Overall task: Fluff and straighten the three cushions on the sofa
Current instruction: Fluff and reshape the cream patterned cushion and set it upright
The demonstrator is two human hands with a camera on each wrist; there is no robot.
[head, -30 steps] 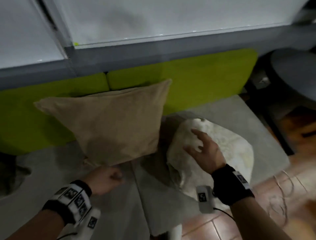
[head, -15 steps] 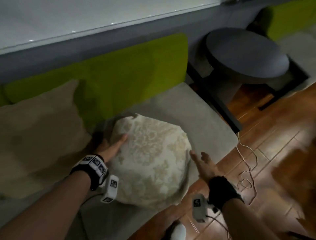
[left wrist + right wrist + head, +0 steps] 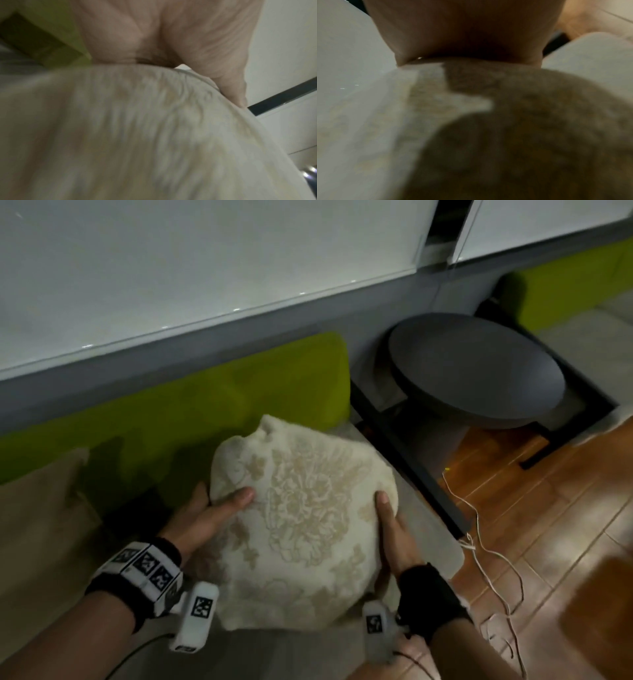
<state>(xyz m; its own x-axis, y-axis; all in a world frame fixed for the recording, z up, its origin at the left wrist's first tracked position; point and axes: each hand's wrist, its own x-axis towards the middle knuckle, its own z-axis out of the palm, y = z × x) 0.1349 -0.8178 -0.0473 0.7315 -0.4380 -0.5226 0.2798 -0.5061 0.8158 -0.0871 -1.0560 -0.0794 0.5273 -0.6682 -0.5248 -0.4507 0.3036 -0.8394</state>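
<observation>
Centre of the head view: a cream, rounded fabric cushion with a pale gold floral damask pattern (image 3: 301,525), plump and bulging, its upper left corner drawn into a small point. It sits above the grey upholstered sofa seat (image 3: 421,518), in front of the lime-green sofa backrest (image 3: 205,409), held between two hands. The left hand (image 3: 202,518) clasps the cushion's left edge, thumb laid across the patterned face and the fingers hidden behind it; this grip is grasping the cushion. The right hand (image 3: 394,535) lies along the right edge with its thumb pointing up the face and the remaining fingers out of sight behind, likewise grasping the cushion. Both wrist views are blurred and show only the palm (image 3: 171,33) pressed to the woven cloth (image 3: 137,135), and the right palm (image 3: 462,29) against the cushion's shadowed side (image 3: 522,135).

Left edge of the frame: part of a plain tan fabric cushion (image 3: 37,525) resting against the backrest. Upper right: a round dark grey tabletop (image 3: 479,364). Lower right: a thin white cord (image 3: 479,546) trailing over the brown wooden floor (image 3: 565,508).
</observation>
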